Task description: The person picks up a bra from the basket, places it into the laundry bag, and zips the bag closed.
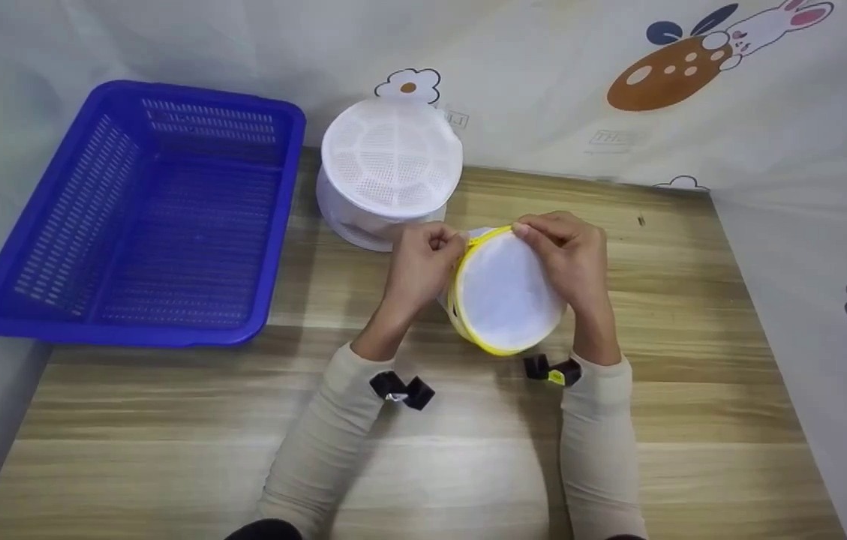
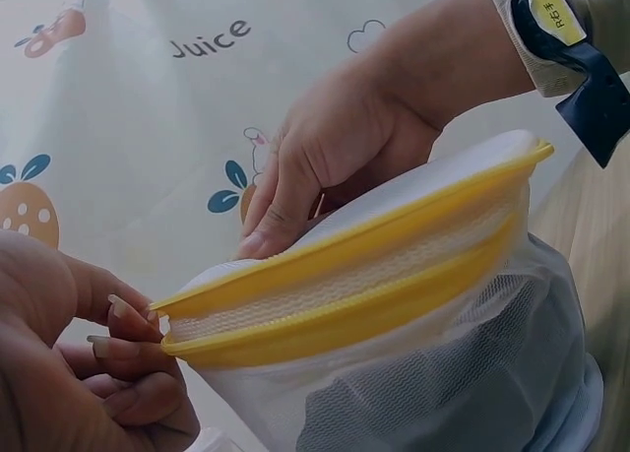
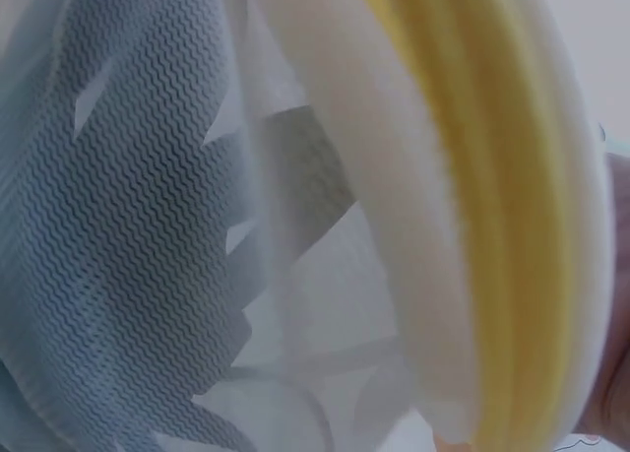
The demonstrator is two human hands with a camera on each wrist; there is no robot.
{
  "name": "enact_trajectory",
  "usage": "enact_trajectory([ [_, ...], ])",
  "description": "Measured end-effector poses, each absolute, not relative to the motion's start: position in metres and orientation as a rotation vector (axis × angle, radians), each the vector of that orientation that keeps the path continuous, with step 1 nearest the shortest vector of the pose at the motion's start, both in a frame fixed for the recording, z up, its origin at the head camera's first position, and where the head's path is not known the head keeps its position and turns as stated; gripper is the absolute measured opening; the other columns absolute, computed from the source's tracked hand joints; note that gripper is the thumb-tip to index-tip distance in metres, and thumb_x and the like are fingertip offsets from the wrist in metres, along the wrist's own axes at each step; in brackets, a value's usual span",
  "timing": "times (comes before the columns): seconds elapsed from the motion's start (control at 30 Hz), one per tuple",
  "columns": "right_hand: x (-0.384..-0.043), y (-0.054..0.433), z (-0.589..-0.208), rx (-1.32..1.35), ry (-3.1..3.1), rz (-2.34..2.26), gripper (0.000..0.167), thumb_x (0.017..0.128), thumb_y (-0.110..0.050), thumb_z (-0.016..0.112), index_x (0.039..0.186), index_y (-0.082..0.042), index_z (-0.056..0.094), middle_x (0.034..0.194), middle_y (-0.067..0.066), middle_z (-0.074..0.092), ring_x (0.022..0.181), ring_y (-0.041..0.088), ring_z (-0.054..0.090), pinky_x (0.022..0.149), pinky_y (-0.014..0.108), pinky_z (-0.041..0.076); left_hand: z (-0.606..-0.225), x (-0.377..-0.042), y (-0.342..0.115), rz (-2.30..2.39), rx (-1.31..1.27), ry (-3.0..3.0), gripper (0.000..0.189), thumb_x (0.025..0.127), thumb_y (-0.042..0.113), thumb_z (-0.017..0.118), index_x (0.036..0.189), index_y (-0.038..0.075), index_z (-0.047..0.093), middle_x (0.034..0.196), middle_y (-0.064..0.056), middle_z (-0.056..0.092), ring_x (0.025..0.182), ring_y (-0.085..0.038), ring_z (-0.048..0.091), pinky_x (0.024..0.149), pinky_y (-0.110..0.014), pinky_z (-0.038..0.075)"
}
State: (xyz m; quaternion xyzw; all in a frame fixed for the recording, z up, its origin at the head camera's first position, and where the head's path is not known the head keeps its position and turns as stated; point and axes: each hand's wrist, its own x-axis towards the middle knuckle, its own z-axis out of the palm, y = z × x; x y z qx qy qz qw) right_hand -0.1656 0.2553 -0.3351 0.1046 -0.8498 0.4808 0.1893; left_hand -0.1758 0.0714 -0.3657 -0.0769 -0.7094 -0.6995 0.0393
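Observation:
A round white mesh laundry bag [image 1: 509, 292] with yellow zipper trim is between the two hands, its flat top tilted toward the head camera. My left hand [image 1: 423, 262] pinches the yellow trim at the upper left of the rim, where the zipper's end shows. Thumb and fingers of my right hand [image 1: 569, 251] pinch the rim a little further right. In the left wrist view, a white mesh strip runs between two yellow bands [image 2: 394, 319]. Grey-blue cloth [image 2: 423, 383] shows through the mesh, and its wavy texture fills much of the right wrist view.
Behind the bag stands a second, larger white round mesh container [image 1: 393, 157], near the wall. To the left is a blue plastic basket [image 1: 138, 335] with slotted sides. Everything is on a wood-grain table [image 1: 693, 360], bordered by a printed white wall covering [image 1: 528, 90].

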Motion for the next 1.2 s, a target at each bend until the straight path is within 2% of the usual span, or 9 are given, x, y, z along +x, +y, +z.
enact_trajectory([
  [0.53, -0.1667, 0.2572, -0.3349, 0.217, -2.383, 1.380, 0.010, 0.084, -0.003, 0.071, 0.089, 0.005, 0.074, 0.082, 0.016, 0.069, 0.073, 0.013, 0.063, 0.062, 0.021, 0.051, -0.3652, -0.1755, 0.0706, -2.132, -0.236, -2.151, 0.018, 0.083, -0.003, 0.062, 0.065, -0.001, 0.063, 0.052, 0.004, 0.045, 0.047, -0.006, 0.038, 0.044, -0.019, 0.030],
  [0.77, -0.1674, 0.2603, -0.3331, 0.093, -2.366, 1.402, 0.011, 0.082, -0.003, 0.073, 0.089, 0.006, 0.074, 0.084, 0.019, 0.069, 0.078, 0.011, 0.064, 0.066, 0.021, 0.052, -0.3649, -0.1763, 0.0681, -2.192, -0.232, -2.127, 0.020, 0.082, -0.004, 0.059, 0.063, 0.002, 0.059, 0.049, 0.003, 0.042, 0.044, -0.006, 0.035, 0.041, -0.019, 0.027],
  [1.0, -0.1673, 0.2600, -0.3311, -0.049, -2.367, 1.437, 0.014, 0.084, -0.006, 0.073, 0.092, 0.006, 0.074, 0.088, 0.018, 0.069, 0.079, 0.010, 0.062, 0.065, 0.023, 0.052, -0.3654, -0.1766, 0.0679, -2.217, -0.200, -2.119, 0.018, 0.082, -0.004, 0.059, 0.064, 0.001, 0.060, 0.049, 0.003, 0.044, 0.043, -0.005, 0.037, 0.040, -0.018, 0.029],
  [1.2, -0.1673, 0.2599, -0.3326, -0.069, -2.330, 1.436, 0.015, 0.084, -0.006, 0.073, 0.093, 0.006, 0.074, 0.088, 0.019, 0.069, 0.078, 0.010, 0.063, 0.063, 0.022, 0.052, -0.3663, -0.1767, 0.0678, -2.241, -0.188, -2.101, 0.019, 0.083, -0.004, 0.059, 0.065, 0.000, 0.060, 0.050, 0.002, 0.045, 0.043, -0.006, 0.038, 0.040, -0.018, 0.029],
])
